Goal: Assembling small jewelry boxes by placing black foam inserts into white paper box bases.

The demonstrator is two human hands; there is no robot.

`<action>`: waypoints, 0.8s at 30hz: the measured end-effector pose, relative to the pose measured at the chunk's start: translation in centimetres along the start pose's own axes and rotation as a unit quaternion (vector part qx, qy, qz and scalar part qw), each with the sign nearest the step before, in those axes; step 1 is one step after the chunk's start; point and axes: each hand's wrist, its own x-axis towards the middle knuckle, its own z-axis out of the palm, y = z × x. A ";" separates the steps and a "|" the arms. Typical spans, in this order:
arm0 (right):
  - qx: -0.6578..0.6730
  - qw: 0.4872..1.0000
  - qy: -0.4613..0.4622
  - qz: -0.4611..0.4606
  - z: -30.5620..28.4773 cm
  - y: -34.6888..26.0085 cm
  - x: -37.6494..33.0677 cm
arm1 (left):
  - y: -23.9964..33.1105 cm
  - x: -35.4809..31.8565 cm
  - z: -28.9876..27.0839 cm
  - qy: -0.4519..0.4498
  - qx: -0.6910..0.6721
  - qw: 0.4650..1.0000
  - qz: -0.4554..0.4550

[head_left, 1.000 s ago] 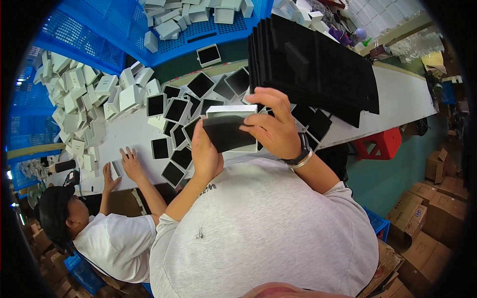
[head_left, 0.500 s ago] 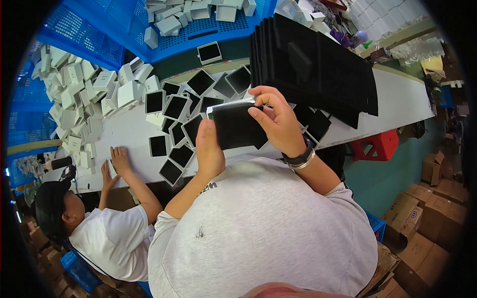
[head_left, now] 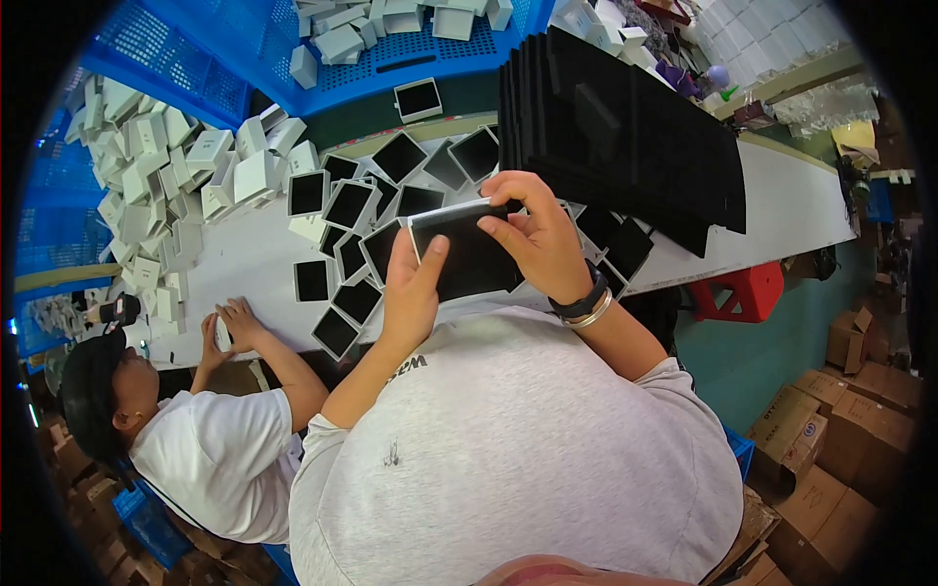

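Pinching a shallow white box (head_left: 455, 210) with a black insert (head_left: 479, 269) between both hands, in front of the chest at the bench (head_left: 239, 269).
I had the left hand (head_left: 414, 293) clamped on its left side, thumb on the black face, and the right hand (head_left: 537, 239) clamped at the upper right corner, fingers by the white rim. Similar black-filled boxes (head_left: 336, 332) lay just beyond, near a stack of black sheets (head_left: 625, 137). I judged it light, with stiff but crushable card walls and a softer, foam-like insert, matt enough not to slip; the rim and corners seemed the safest hold, since a hard thumb could dent the face. I couldn't tell how deep the insert sat.
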 end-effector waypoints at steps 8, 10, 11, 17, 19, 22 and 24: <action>0.231 0.958 -0.060 0.161 -0.9 1.4 0.2 | 0.4 -0.1 0.4 -0.024 0.099 0.995 0.006; 0.205 0.956 -0.095 0.185 -0.9 1.8 -0.1 | 0.1 0.2 0.4 0.047 0.072 0.996 0.026; 0.205 0.956 -0.094 0.186 -0.9 1.8 -0.1 | 0.2 0.2 0.5 0.047 0.073 0.996 0.026; 0.148 0.972 -0.092 0.156 -1.0 1.5 -0.5 | -0.5 0.8 -0.5 0.026 0.169 0.984 0.043; 0.206 0.960 -0.070 0.174 -0.8 1.3 -0.6 | -0.2 0.8 -0.4 0.032 0.137 0.990 0.030; 0.134 0.962 -0.080 0.223 -0.6 1.1 -0.9 | -0.2 1.0 0.0 0.077 0.116 0.989 0.056; 0.064 0.977 -0.051 0.198 -0.2 2.2 -1.2 | 0.4 0.7 0.7 0.070 0.210 0.972 0.082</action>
